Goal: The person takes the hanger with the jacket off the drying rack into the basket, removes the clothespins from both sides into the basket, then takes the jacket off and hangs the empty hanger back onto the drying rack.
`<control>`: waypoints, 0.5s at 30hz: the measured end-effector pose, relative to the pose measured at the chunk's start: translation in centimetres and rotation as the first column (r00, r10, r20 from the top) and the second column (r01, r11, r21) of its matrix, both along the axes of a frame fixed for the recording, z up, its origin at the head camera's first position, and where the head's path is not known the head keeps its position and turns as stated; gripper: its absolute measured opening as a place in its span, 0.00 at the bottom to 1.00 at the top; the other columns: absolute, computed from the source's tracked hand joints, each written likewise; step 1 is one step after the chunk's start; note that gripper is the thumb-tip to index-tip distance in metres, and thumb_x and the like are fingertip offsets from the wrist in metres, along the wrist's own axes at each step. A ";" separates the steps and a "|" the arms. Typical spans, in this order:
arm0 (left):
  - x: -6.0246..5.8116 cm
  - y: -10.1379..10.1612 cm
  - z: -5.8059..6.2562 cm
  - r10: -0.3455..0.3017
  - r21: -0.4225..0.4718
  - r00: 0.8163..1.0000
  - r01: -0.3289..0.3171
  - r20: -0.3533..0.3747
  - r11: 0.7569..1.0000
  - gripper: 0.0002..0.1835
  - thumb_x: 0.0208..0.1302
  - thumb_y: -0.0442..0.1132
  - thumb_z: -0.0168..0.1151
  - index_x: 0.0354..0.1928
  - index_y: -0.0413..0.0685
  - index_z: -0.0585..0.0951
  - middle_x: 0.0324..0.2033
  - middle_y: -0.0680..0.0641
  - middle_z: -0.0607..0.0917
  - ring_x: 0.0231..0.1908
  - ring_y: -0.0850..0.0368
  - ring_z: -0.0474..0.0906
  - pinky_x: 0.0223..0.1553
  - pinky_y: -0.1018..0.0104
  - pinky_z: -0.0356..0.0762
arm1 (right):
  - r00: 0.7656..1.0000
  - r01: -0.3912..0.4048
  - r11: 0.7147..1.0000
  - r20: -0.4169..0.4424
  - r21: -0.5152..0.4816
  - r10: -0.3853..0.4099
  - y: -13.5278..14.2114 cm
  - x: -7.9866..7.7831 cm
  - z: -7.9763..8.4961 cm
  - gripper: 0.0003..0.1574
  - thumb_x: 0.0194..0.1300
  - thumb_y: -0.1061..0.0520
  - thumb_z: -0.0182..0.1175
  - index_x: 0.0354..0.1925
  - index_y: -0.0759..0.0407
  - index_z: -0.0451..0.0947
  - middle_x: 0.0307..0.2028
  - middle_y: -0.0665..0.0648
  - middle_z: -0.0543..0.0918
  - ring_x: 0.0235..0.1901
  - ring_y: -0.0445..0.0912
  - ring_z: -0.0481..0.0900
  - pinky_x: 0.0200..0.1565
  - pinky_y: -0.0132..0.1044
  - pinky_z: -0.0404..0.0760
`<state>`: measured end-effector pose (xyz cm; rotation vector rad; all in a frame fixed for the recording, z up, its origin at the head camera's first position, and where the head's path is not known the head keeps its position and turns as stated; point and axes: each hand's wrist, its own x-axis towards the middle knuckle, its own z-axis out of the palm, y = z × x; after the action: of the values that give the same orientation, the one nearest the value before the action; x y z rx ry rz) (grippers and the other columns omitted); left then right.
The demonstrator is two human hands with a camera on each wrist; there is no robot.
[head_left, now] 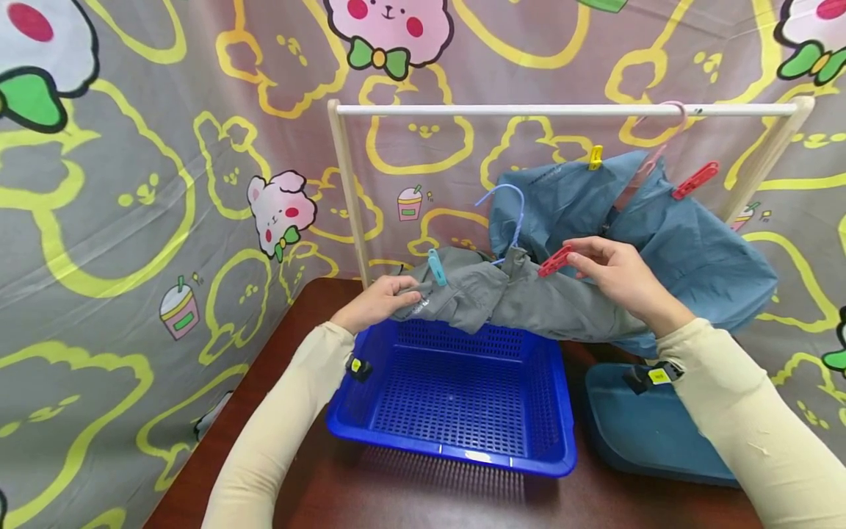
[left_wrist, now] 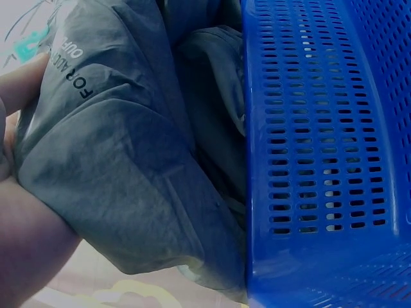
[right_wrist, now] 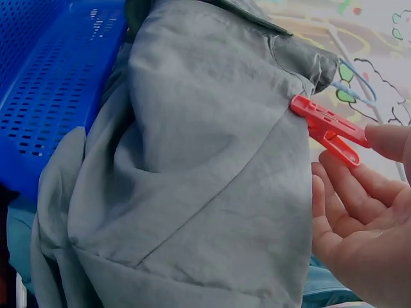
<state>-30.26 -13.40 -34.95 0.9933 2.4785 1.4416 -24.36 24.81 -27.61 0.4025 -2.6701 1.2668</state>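
Observation:
A grey jacket [head_left: 463,294] with printed lettering lies draped over the back of the blue basket, on a light-blue hanger [head_left: 518,213] whose hook stands free of the rail. My left hand [head_left: 380,301] grips the jacket's cloth at its left shoulder, beside a teal clothespin [head_left: 437,267] clipped there. At the other shoulder, my right hand [head_left: 615,275] pinches the handles of a red clothespin [right_wrist: 327,125] between thumb and fingers. In the right wrist view its jaws sit on the jacket's edge, near the collar.
A white rail [head_left: 529,110] on wooden posts spans the back. From it a blue jacket [head_left: 687,250] hangs on a pink hanger [head_left: 674,121], with yellow [head_left: 595,157] and red [head_left: 696,181] clothespins. The blue basket [head_left: 449,450] stands on a brown table [head_left: 396,499], left of a teal bin [head_left: 661,448].

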 end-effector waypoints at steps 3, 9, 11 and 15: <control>-0.1 -0.1 -0.2 0.003 0.002 1.000 -0.003 -0.005 1.000 0.08 0.70 0.37 0.54 0.41 0.40 0.80 0.31 0.51 0.76 0.36 0.55 0.68 0.43 0.61 0.66 | 1.000 0.023 0.999 -0.020 0.025 -0.022 -0.2 0.0 0.0 0.29 0.70 0.43 0.52 0.58 0.62 0.73 0.49 0.62 0.80 0.40 0.50 0.78 0.37 0.30 0.75; -0.1 -0.2 -0.5 0.001 0.005 1.000 -0.001 0.012 1.000 0.10 0.70 0.38 0.54 0.45 0.39 0.80 0.33 0.50 0.78 0.38 0.56 0.70 0.45 0.62 0.68 | 0.995 0.036 0.999 -0.097 0.010 -0.035 -0.4 -0.3 -0.3 0.24 0.69 0.47 0.54 0.54 0.62 0.76 0.46 0.61 0.81 0.37 0.38 0.79 0.39 0.26 0.76; -0.1 -0.3 -0.5 -0.001 0.005 1.000 0.000 0.012 1.000 0.11 0.70 0.39 0.54 0.45 0.39 0.80 0.34 0.50 0.79 0.39 0.56 0.70 0.45 0.62 0.68 | 0.993 0.039 0.999 -0.115 -0.009 -0.040 -0.5 -0.4 -0.4 0.23 0.69 0.48 0.55 0.54 0.62 0.76 0.45 0.57 0.82 0.36 0.35 0.78 0.38 0.25 0.75; -0.2 -0.4 -0.3 0.013 0.014 1.000 -0.013 0.002 1.000 0.11 0.70 0.39 0.55 0.46 0.39 0.80 0.36 0.48 0.80 0.40 0.56 0.70 0.45 0.61 0.68 | 0.989 0.020 0.996 -0.142 -0.089 -0.032 -0.5 -0.6 -0.4 0.23 0.69 0.50 0.55 0.54 0.65 0.76 0.39 0.44 0.83 0.34 0.37 0.78 0.35 0.25 0.75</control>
<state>-30.47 -13.78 -35.26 0.9793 2.4814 1.4653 -24.98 24.35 -27.99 0.4279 -2.4838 1.2896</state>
